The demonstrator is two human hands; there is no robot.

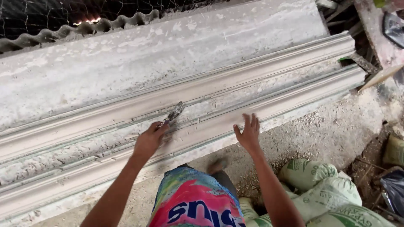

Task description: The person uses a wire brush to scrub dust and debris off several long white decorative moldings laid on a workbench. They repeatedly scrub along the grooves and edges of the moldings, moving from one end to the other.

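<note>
Centre frame: our left hand (148, 141) pinches a small scraper (173, 113), blade in the groove of the long plaster moulding (261, 90). Right hand (248, 134) spread flat on its front edge. Risk: a slip gouging the soft profile.

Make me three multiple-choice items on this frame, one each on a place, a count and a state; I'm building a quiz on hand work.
1. Where is the small metal tool?
A. in the left hand, its blade in the long plaster moulding's groove
B. on the sacks
C. on the corrugated sheet

2. How many of the person's hands show?
A. one
B. two
C. three

3. How is the right hand?
A. fisted
B. open, fingers spread at the moulding's edge
C. gripping a sack

Answers: 1 A, the left hand grips its handle over the moulding. 2 B, both forearms reach forward. 3 B, it holds nothing.
</note>
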